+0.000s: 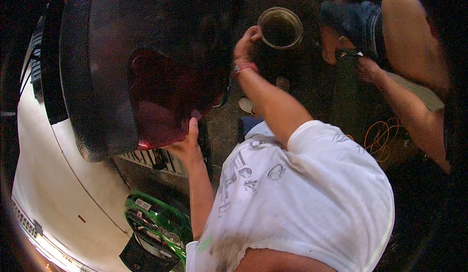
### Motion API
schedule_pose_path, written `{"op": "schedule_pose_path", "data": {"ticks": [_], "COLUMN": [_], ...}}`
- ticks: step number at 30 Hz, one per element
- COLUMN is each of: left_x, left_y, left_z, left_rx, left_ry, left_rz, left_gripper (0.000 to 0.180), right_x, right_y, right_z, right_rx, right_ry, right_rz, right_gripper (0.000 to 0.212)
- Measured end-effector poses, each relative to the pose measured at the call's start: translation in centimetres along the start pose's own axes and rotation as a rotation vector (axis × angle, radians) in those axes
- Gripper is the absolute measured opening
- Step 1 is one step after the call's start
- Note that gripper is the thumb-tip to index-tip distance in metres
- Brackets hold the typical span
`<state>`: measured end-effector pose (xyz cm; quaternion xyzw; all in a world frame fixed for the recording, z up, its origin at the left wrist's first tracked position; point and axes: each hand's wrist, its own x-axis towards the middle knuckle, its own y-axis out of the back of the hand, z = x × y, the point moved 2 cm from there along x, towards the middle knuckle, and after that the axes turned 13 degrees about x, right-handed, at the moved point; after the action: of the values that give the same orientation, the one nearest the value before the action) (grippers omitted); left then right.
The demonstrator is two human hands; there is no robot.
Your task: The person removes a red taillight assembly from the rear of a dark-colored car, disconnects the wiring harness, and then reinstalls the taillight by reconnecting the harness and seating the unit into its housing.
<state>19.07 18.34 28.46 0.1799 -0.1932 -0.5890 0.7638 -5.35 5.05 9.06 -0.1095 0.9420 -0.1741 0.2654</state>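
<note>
My left hand [187, 142] grips the lower edge of a glossy dark red panel [163, 120], thumb on top and fingers mostly hidden beneath. The panel has a curved outline and lies against a large black, rounded, textured form [80, 77]. Farther up, my right hand [247, 42] is closed at the left side of a round tub [260, 22] with a pale rim. The tub looks dark inside; I cannot make out its contents. A red band [245, 67] circles my right wrist.
Another person in denim [351, 23] sits close on the right, arm reaching inward. An orange cord [382, 138] lies coiled near them. A green car [163, 223] stands at lower left on a pale floor [63, 174]. Pale footwear [246, 105] shows below my right forearm.
</note>
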Motion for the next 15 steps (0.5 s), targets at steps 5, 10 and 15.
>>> {"op": "schedule_pose_path", "data": {"ticks": [5, 10, 15], "left_x": [0.8, 0.8, 0.8], "left_y": [0.5, 0.7, 0.7], "left_z": [-0.6, -0.6, -0.8], "left_rx": [0.026, 0.052, 0.044], "left_ry": [0.063, -0.045, -0.083], "left_rz": [-0.008, -0.01, 0.006], "left_gripper": [0.11, 0.107, 0.105], "right_x": [-4.3, 2.3, -3.3], "right_y": [-3.0, 0.0, -3.0], "right_z": [1.8, 0.1, 1.7], "right_rx": [-0.144, -0.095, -0.07], "right_ry": [-0.043, -0.069, 0.19], "right_rz": [-0.192, -0.214, -0.122], "right_gripper": [0.074, 0.082, 0.078]}}
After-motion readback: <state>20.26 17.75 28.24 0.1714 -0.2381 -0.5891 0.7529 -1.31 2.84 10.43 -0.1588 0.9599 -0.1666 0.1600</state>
